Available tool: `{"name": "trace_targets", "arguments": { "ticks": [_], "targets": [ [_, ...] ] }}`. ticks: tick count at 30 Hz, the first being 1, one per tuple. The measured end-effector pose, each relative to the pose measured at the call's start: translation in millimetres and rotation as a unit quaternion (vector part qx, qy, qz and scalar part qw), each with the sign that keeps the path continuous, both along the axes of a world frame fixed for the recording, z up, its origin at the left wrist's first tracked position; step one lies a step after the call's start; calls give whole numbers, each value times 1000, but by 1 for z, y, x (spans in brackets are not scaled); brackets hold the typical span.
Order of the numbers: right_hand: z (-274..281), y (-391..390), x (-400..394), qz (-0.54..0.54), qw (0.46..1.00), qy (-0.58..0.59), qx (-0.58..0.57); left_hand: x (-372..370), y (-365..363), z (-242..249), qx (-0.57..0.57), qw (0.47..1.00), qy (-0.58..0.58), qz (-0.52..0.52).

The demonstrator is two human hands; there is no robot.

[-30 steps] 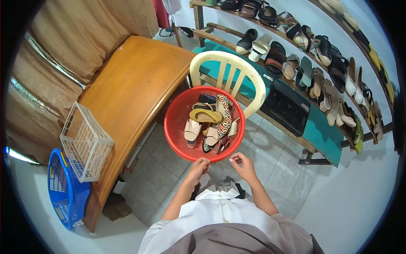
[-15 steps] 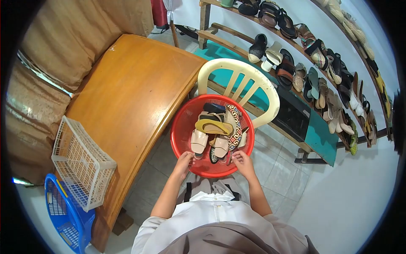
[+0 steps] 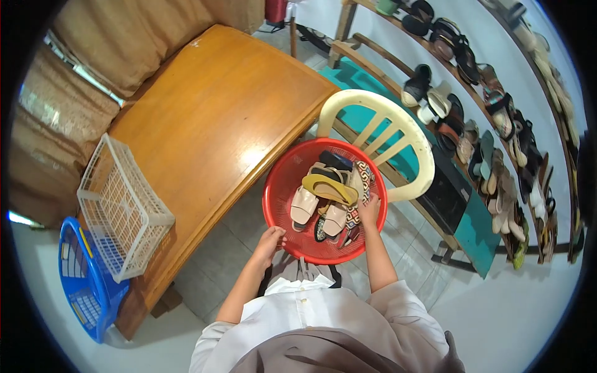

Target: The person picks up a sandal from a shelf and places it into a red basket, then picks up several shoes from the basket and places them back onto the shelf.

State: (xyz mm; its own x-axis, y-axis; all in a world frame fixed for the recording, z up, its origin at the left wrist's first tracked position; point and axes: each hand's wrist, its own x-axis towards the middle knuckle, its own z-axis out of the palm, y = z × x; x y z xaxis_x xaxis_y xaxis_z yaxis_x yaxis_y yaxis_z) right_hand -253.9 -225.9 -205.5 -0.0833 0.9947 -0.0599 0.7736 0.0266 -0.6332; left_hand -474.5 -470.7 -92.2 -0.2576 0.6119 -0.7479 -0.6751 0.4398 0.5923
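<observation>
A round red plastic basket (image 3: 271,198) with slotted walls sits on a cream plastic chair (image 3: 421,163) in front of me. In it lie several shoes: pale pink slide sandals (image 3: 304,206), a mustard-yellow strapped shoe (image 3: 330,189), a dark blue shoe (image 3: 336,160) and a shoe with a maze-like pattern (image 3: 364,171). My left hand (image 3: 270,244) has its fingers curled at the basket's near left rim. Over the right rim reaches my right hand (image 3: 369,212), beside the patterned shoe; its fingertips point down into the basket and are partly hidden.
A wooden table (image 3: 242,99) stands to the left, with a white mesh crate (image 3: 127,205) at its near end and a blue basket (image 3: 93,286) beside it. At right, wooden racks (image 3: 469,93) hold several shoes above a teal bench (image 3: 476,239). Brown curtains (image 3: 155,37) hang behind the table.
My right hand has moved from the near rim up along the right side, into the basket. My left hand stays by the near left rim. The view has shifted, moving the shelves rightward.
</observation>
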Motion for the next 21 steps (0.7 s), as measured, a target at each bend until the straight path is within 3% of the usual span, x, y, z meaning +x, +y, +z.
{"name": "trace_targets", "arguments": {
  "ticks": [4, 8, 12, 15, 18, 21],
  "targets": [
    [2, -4, -30, 109, 992, -20, 57, -2, -14, -2, -9, 999, 8, 44],
    [-2, -10, -43, 98, 986, -130, 34, 5, -21, -1, -29, 998, -13, 57],
    [3, -4, -42, 119, 982, -147, -31, 10, -23, 1, -34, 996, -39, 74],
    [5, -4, -42, 141, 971, -193, -8, 10, -21, 0, -23, 996, -36, 81],
    [5, -10, -41, 202, 974, -83, -52, 10, -18, 0, -24, 996, -35, 81],
    [30, -42, -53, 161, 985, -37, -58, 11, -20, -15, 11, 994, -72, 81]
  ]
}}
